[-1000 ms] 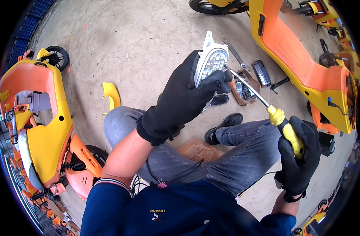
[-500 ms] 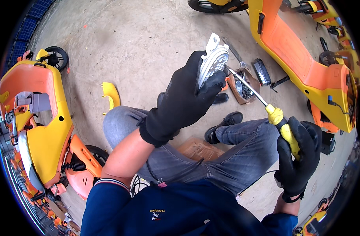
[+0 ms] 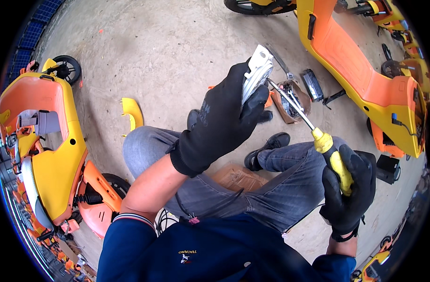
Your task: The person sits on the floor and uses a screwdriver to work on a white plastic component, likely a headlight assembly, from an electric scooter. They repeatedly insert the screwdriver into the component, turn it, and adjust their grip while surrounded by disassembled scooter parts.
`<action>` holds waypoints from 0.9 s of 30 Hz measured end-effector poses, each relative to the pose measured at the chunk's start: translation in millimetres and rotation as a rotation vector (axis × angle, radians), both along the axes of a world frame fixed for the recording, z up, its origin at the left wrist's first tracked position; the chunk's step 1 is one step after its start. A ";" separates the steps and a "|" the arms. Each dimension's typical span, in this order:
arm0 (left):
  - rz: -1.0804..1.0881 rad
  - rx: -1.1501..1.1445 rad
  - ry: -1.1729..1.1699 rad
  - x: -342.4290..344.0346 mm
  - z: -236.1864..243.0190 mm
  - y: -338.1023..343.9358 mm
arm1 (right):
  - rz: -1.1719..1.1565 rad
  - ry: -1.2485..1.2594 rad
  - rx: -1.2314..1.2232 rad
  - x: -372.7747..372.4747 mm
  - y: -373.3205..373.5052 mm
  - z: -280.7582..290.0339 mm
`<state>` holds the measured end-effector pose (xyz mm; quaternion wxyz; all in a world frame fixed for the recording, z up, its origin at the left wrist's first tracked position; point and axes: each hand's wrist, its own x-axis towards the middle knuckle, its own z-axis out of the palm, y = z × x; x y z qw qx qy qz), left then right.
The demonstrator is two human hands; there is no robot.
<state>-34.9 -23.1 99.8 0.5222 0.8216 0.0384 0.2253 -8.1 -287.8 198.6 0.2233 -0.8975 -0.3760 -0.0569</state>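
Note:
My left hand (image 3: 229,115), in a black glove, is closed around a silver-white lamp-like part (image 3: 258,73) with a holed bracket tab at its top. Its patterned face is turned mostly away, toward the right. In my right hand (image 3: 351,188), also gloved in black, is a screwdriver (image 3: 324,141) with a yellow and black handle, gripped by the handle. The long metal shaft slants up and left, and its tip ends close to the right side of the part. Whether the tip touches it, I cannot tell.
Beyond my knees stands an open cardboard box (image 3: 290,115) of small metal pieces, beside a dark rectangular part (image 3: 312,85) and a long tool (image 3: 280,61). Yellow-orange scooter bodies stand left (image 3: 55,141) and right (image 3: 360,75). A curved yellow piece (image 3: 132,113) lies left of my knee.
The silver-white part has turned in my left hand, showing less of its patterned face, and sits slightly lower. My right hand with the screwdriver has shifted a little left.

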 end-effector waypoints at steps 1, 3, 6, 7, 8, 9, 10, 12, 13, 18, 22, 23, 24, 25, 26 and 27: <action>0.008 0.029 -0.006 0.0 -0.9 0.1 | -0.020 0.026 0.004 -0.3 0.5 0.7; -0.006 0.038 -0.016 0.1 -0.9 -0.1 | -0.091 0.212 0.105 1.3 0.7 -1.8; -0.019 0.059 -0.034 -0.7 -0.7 -0.1 | -0.227 0.537 0.281 3.6 -0.4 -7.3; -0.022 0.068 -0.039 -0.7 -0.4 0.1 | -0.260 0.605 0.327 3.9 -1.2 -8.2; -0.015 0.068 -0.036 -0.3 0.1 -0.2 | -0.294 0.673 0.372 4.1 -1.6 -8.5; -0.008 0.067 -0.033 0.3 0.9 -0.9 | -0.301 0.691 0.369 3.9 0.5 -7.1; -0.002 0.066 -0.030 0.9 1.1 -1.4 | -0.308 0.708 0.366 3.3 4.3 -4.6; -0.003 0.103 -0.038 1.0 -3.8 0.2 | -0.297 0.684 0.318 2.1 6.3 -1.8; -0.004 0.122 -0.042 1.3 -5.6 1.1 | -0.277 0.644 0.273 2.0 6.2 -1.0; -0.006 0.124 -0.040 3.1 -6.0 1.6 | -0.091 0.293 0.057 4.7 0.8 -6.3; 0.005 0.141 -0.049 2.5 -6.4 3.0 | -0.029 0.037 -0.050 3.6 2.2 -11.7; 0.004 0.148 -0.053 2.6 -6.8 2.7 | -0.028 -0.001 -0.071 3.6 2.2 -12.7; 0.005 0.155 -0.057 2.6 -7.2 2.4 | -0.027 -0.039 -0.091 3.7 2.1 -13.7; 0.004 0.161 -0.060 2.9 -7.5 1.9 | -0.026 -0.046 -0.092 3.9 2.2 -14.3; 0.001 0.161 -0.056 3.0 -7.4 1.5 | -0.025 -0.053 -0.092 4.3 2.4 -15.0; -0.001 0.161 -0.052 2.8 -6.8 1.1 | -0.024 -0.060 -0.091 4.6 2.5 -15.4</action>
